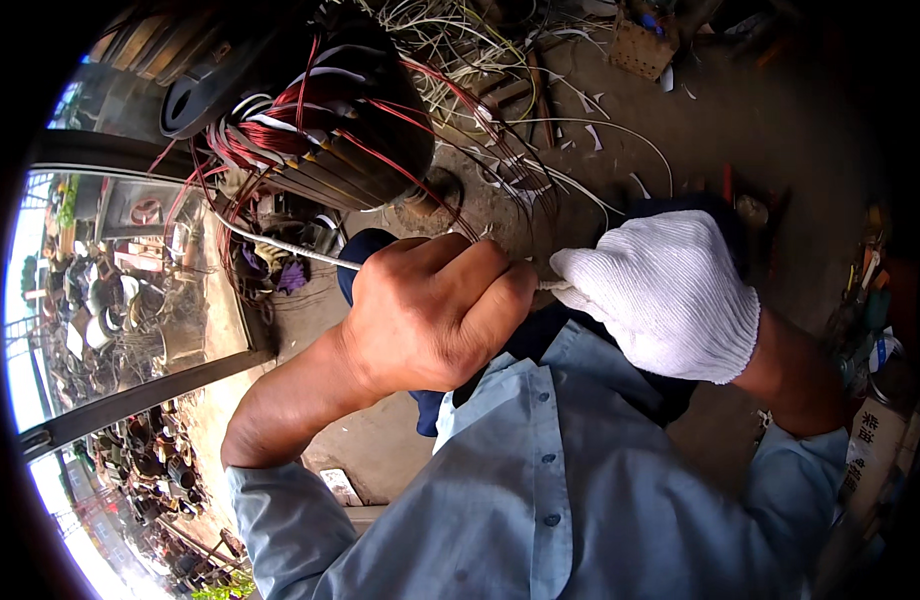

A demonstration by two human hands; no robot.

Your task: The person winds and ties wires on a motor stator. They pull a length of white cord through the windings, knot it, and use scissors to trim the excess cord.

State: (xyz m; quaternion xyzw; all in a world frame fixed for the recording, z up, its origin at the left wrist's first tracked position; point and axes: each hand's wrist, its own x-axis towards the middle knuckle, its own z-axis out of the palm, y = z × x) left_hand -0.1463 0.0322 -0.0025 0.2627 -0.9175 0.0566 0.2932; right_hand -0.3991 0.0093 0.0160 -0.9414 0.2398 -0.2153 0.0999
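My bare left hand (435, 315) is closed round a thin whitish cord (290, 248). From that fist the cord runs up and left toward a dark motor stator (380, 130) wound with red copper wire (260, 135). My right hand (665, 295), in a white knitted glove, pinches the same cord just to the right of the left hand. Between the two hands only a short twisted-looking stretch shows. Both sets of fingertips are partly hidden, so the cord's end cannot be made out.
Loose pale wires (460, 50) lie tangled on the floor beyond the stator, among scraps of white paper. A glass door (140, 270) stands at the left, with heaped parts outside. On the far right sits a cardboard box (865, 450) among clutter.
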